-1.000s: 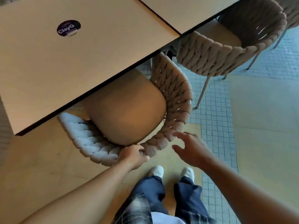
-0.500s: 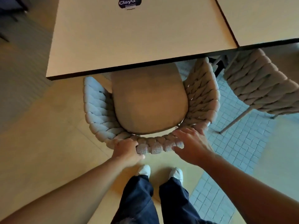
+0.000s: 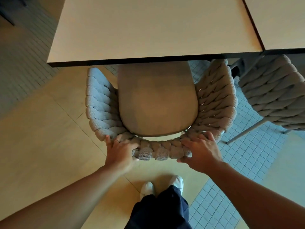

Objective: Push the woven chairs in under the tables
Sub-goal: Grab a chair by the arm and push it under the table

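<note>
Head camera looks straight down on a woven chair (image 3: 216, 103) now squared up to the near edge of the light table (image 3: 148, 30). A second ago it sat skewed, its back turned to the person's left. Only the left hand (image 3: 121, 152) had hold of it then, and the right hand (image 3: 200, 152) hung open in the air beside the back. Now both hands are on the curved backrest rim, one at each end of its rear arc. Each has its fingers laid over the top of the braid and its thumb on the outer face, a two-handed hold. How far the fingertips curl down inside is hard to judge from this angle. A ring (image 3: 117, 141) shows on the left hand.

The front of the tan seat cushion (image 3: 156, 101) is already hidden under the table edge. Most of the seat and both woven arms remain out in the open, over the floor in front of the person's white shoes (image 3: 146, 187).

With the chair straightened and held evenly, the set-up looks ready for a straight push forward, so this chair is probably about half done. A second woven chair (image 3: 272, 96) stands to the right by the neighbouring table (image 3: 283, 22), untouched and angled, and appears to need the same treatment.
</note>
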`<state>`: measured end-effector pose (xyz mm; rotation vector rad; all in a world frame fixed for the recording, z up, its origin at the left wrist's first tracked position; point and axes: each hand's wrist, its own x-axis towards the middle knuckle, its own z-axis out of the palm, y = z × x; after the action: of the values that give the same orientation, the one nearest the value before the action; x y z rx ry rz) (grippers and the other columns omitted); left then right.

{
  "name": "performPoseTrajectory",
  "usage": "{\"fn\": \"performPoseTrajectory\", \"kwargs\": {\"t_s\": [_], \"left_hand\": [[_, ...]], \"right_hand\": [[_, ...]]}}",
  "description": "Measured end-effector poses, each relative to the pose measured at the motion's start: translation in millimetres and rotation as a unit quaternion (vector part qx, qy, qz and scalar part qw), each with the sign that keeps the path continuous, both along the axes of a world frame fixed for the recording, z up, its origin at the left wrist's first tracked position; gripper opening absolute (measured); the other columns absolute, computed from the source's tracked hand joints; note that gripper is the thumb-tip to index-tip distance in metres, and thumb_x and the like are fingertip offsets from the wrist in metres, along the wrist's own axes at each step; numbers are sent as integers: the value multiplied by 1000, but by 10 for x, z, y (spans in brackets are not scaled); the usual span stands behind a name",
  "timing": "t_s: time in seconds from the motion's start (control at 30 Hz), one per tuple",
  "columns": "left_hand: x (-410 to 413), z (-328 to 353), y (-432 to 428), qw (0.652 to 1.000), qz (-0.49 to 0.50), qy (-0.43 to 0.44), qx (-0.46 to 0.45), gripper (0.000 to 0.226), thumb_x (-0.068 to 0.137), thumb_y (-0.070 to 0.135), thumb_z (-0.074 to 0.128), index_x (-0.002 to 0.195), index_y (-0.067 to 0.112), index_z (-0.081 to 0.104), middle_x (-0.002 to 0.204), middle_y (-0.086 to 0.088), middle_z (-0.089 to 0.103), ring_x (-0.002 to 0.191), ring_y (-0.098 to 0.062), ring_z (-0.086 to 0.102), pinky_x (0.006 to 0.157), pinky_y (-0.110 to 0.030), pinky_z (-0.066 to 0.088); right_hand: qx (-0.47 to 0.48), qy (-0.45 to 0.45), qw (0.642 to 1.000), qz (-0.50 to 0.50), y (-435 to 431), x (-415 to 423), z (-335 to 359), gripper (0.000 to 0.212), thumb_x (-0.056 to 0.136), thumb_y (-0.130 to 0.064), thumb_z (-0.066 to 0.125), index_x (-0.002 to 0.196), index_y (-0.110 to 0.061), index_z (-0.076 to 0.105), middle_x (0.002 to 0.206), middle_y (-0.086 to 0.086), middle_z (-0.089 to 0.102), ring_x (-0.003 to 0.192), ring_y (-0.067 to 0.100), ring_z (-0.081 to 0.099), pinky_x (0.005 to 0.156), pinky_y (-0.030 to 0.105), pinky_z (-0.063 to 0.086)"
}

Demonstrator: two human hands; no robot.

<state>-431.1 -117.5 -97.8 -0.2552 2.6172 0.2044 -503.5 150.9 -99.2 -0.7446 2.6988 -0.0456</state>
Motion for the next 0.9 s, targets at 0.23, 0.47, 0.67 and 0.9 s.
{"fn": "performPoseTrajectory", "kwargs": {"t_s": [0.23, 0.47, 0.67, 0.9], "left_hand": [[14, -22, 3, 999, -6, 35, 5, 41, 76, 49, 72, 115, 46, 61, 128, 15, 59, 140, -19, 24, 112, -57, -3], [-63, -25, 114, 999, -19, 37, 4, 43, 77, 49, 71, 118, 48, 59, 129, 13, 59, 140, -18, 25, 113, -56, -2], [-234, -5, 155, 999, -17, 33, 14, 43, 77, 45, 73, 118, 47, 60, 127, 13, 59, 140, -19, 26, 113, -57, -4], [-303, -51, 220, 999, -21, 30, 11, 42, 77, 48, 72, 117, 49, 60, 122, 12, 61, 139, -20, 27, 112, -57, -4]], "right_hand": [[14, 30, 999, 0, 39, 28, -82, 71, 59, -87, 55, 113, -43, 65, 92, -16, 73, 98, 15, 61, 96, 39, 32], [16, 33, 999, -18, 172, 30, -87, 66, 58, -88, 56, 105, -44, 67, 88, -16, 73, 98, 15, 63, 95, 42, 37], [27, 37, 999, -16, 209, -105, -65, 65, 59, -87, 55, 106, -44, 67, 91, -19, 72, 98, 14, 61, 93, 39, 32], [20, 31, 999, -25, 280, -174, -78, 65, 58, -86, 57, 111, -48, 64, 92, -22, 70, 100, 12, 60, 93, 37, 30]]}}
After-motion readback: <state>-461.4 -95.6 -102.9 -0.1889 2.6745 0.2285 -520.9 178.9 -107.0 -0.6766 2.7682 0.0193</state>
